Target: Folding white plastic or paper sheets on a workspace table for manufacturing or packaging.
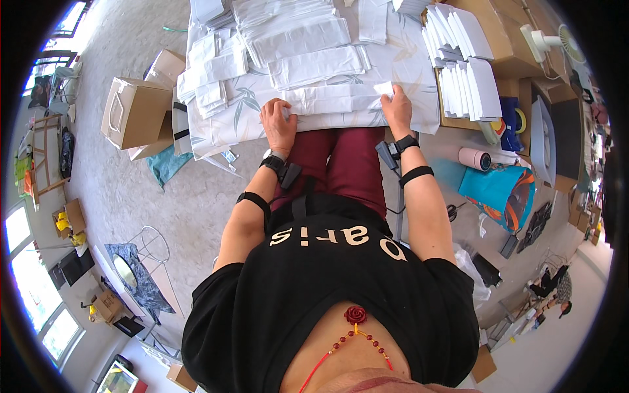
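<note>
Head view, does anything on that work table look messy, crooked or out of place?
Nothing looks spilled or damaged. The white folded pieces lie in loose, uneven heaps at differing angles, while the stacks in the cardboard box stand neater. Both hands, left hand and right hand, press on one long white piece at the table's near edge.

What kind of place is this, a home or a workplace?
Probably a small packing workroom. Stacks of flat white bags cover the work table, more stand in a cardboard tray, and cardboard boxes sit on the floor. Both hands press one white bag.
</note>
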A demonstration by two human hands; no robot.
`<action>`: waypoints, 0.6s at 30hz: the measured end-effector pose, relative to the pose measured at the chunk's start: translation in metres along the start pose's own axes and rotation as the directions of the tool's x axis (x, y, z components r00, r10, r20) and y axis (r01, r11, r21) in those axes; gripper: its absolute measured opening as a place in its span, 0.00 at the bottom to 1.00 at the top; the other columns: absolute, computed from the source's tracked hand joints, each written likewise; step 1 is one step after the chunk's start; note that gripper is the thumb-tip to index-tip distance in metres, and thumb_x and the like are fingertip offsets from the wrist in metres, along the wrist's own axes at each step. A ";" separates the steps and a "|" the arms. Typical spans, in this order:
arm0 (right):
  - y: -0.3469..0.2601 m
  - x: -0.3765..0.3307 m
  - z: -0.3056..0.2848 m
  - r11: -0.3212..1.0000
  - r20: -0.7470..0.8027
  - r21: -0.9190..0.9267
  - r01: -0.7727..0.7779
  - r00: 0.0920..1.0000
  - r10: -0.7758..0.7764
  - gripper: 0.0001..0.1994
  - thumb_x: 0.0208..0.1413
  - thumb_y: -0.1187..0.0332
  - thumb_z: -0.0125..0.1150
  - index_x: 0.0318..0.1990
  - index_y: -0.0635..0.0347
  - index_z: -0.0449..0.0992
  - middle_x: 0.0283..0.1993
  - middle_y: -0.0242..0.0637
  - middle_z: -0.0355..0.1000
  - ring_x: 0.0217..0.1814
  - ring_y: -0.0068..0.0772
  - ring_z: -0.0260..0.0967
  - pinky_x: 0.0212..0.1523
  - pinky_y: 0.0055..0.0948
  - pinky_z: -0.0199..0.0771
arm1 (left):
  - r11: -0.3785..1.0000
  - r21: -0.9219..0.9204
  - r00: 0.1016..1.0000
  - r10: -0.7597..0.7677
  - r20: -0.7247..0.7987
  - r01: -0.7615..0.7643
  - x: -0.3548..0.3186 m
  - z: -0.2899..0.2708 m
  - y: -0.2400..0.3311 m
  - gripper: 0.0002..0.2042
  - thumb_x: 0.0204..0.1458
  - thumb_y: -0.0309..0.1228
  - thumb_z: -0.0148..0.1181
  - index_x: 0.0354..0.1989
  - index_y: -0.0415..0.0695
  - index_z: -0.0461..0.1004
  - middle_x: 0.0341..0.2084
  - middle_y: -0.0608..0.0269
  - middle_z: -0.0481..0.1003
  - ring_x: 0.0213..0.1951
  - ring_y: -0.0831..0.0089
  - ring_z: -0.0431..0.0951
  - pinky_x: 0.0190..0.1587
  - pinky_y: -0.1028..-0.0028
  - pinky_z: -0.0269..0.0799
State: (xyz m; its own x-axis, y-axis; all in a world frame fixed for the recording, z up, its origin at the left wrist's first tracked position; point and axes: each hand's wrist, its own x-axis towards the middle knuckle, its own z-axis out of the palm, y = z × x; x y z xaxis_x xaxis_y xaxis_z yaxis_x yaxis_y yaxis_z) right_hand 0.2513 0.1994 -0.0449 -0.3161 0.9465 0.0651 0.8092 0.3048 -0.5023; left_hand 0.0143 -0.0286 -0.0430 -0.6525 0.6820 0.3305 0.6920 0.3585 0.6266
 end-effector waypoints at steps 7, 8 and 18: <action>-0.070 -0.019 -0.005 0.899 -0.197 0.101 0.427 0.894 -0.403 0.18 0.51 0.74 0.69 0.50 0.59 0.73 0.47 0.45 0.74 0.53 0.51 0.72 0.54 0.44 0.72 | 1.000 0.008 1.000 0.006 -0.009 -0.006 -0.001 -0.001 -0.002 0.16 0.40 0.21 0.67 0.39 0.46 0.73 0.46 0.59 0.74 0.53 0.54 0.71 0.58 0.57 0.64; -0.086 -0.021 0.003 0.835 -0.195 0.214 0.508 0.859 -0.473 0.14 0.52 0.77 0.67 0.46 0.60 0.74 0.45 0.46 0.74 0.51 0.52 0.72 0.53 0.45 0.72 | 1.000 0.006 1.000 0.011 -0.011 -0.011 -0.001 0.000 -0.002 0.16 0.40 0.21 0.67 0.39 0.47 0.72 0.46 0.59 0.73 0.53 0.54 0.71 0.58 0.57 0.63; -0.142 -0.044 0.048 0.791 0.085 0.267 0.551 0.804 -0.589 0.10 0.53 0.73 0.67 0.44 0.54 0.79 0.44 0.37 0.75 0.51 0.45 0.73 0.53 0.43 0.73 | 0.999 0.029 0.999 0.020 -0.029 -0.020 0.001 0.002 0.000 0.15 0.40 0.22 0.66 0.38 0.47 0.73 0.45 0.59 0.74 0.52 0.53 0.72 0.57 0.56 0.64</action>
State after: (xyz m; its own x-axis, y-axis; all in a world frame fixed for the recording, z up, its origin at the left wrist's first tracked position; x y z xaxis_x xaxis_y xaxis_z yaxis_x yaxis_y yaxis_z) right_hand 0.1258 0.1095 -0.0179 -0.7727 0.5724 0.2744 0.3333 0.7338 -0.5920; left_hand 0.0142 -0.0265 -0.0440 -0.6470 0.6701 0.3638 0.7134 0.3636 0.5991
